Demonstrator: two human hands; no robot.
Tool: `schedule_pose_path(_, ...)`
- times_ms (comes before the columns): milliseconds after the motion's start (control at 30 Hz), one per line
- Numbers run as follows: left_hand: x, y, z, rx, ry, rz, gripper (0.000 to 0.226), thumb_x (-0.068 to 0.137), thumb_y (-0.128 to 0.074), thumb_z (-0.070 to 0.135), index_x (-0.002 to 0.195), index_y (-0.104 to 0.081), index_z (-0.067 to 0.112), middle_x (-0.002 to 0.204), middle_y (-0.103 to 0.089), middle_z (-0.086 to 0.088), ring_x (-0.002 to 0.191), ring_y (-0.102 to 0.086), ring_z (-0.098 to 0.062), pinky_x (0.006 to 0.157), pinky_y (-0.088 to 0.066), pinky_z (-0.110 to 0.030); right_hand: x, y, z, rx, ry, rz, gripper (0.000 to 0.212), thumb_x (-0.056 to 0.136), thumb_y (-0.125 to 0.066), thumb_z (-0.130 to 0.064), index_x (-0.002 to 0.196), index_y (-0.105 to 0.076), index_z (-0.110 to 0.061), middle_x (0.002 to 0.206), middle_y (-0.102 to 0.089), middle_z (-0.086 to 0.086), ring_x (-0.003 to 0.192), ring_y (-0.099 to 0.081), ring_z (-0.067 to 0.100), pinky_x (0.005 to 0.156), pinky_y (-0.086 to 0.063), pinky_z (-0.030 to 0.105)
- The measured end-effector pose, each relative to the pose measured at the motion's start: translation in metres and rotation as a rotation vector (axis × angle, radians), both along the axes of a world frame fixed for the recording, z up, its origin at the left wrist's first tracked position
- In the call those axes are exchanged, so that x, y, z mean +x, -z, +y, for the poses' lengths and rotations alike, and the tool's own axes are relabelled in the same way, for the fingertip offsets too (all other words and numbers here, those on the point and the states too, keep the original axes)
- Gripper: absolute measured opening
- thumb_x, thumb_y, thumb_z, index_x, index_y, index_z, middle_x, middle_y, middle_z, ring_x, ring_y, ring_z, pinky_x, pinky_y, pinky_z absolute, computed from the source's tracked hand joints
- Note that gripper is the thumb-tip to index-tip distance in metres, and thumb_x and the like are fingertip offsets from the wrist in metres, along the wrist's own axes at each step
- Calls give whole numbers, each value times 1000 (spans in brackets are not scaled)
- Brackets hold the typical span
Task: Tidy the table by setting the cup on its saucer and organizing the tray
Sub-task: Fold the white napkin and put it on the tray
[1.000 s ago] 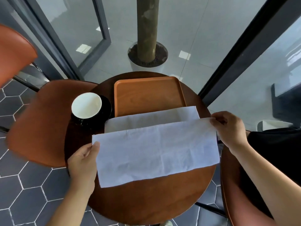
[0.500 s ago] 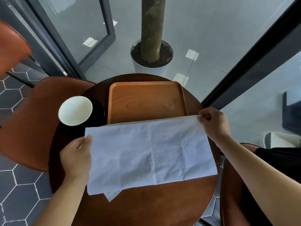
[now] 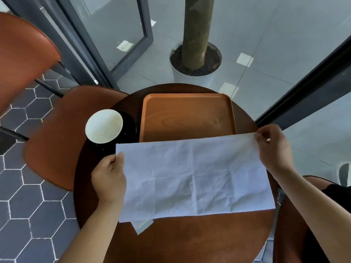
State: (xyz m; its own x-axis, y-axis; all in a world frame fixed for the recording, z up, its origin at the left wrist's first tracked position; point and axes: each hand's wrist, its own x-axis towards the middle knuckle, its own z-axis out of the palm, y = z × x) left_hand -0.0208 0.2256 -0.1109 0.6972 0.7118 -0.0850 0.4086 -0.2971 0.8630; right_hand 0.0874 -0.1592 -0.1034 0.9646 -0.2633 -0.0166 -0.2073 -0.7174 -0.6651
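A white paper sheet [image 3: 193,179], folded in half, is stretched between my hands above the round wooden table [image 3: 190,242]. My left hand [image 3: 109,177] pinches its left edge and my right hand [image 3: 271,147] pinches its upper right corner. A corner of the lower layer pokes out at the bottom left. Behind the sheet lies an orange wooden tray [image 3: 188,116] with nothing on it. Left of the tray a black cup with a white inside [image 3: 104,128] sits on a black saucer [image 3: 131,126].
An orange chair [image 3: 57,137] stands close against the table's left side, another chair back [image 3: 20,54] farther left. A second seat edge shows at the lower right. A tree trunk in a white planter [image 3: 195,59] stands beyond the glass.
Both hands folded the sheet's top edge back over itself and pulled it toward me, uncovering the whole tray. The view has tilted down a little.
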Motion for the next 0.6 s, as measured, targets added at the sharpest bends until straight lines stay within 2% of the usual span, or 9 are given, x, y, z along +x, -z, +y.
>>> schedule_pose_path(67,5,1,-1,12,2,46,28,96,-63,30,86,-72,5,76,-69,-11,74,-63,-26,68,-49,-35,8,2,6,-48,-7,17,6,97,-53,-17,102,-56,-17,90,-61,0,79,-55,24,66,-40,33)
schedule_pose_path(167,6,1,-6,70,-12,147,27,96,-64,27,112,-72,7,104,-74,-9,96,-68,-24,83,-52,-37,21,11,15,-90,-17,95,15,95,-54,-16,108,-60,-14,97,-67,8,90,-60,33,71,-44,34)
schedule_pose_path(233,-2,2,-7,114,-12,198,32,95,-65,25,122,-67,9,115,-70,-9,100,-66,-21,87,-51,-39,23,16,16,-87,-22,108,23,93,-57,-16,115,-63,-15,107,-70,9,100,-62,33,77,-42,30)
schedule_pose_path(333,-20,1,-7,178,47,254,35,93,-66,25,126,-64,15,114,-67,-3,93,-63,-14,81,-49,-35,12,17,15,-126,-55,28,28,90,-63,-15,118,-64,-14,114,-66,10,103,-60,31,81,-40,29)
schedule_pose_path(467,-42,-3,-5,256,135,368,45,90,-67,35,130,-60,15,111,-66,-2,87,-60,-14,72,-44,-33,-23,13,16,-214,-152,-114,31,90,-66,-16,120,-63,-9,122,-61,11,111,-54,34,89,-46,40)
schedule_pose_path(533,-54,-5,-2,313,188,466,51,90,-64,45,131,-59,15,108,-67,-2,83,-55,-12,67,-40,-33,-48,9,21,-286,-235,-126,37,92,-65,-20,128,-61,-10,138,-55,10,123,-48,34,99,-45,46)
schedule_pose_path(600,-65,-6,2,370,259,589,58,89,-58,56,130,-58,15,106,-68,-3,82,-51,-12,65,-38,-32,-76,8,28,-413,-296,-128,43,97,-61,-25,138,-56,-13,153,-43,9,140,-37,33,111,-38,50)
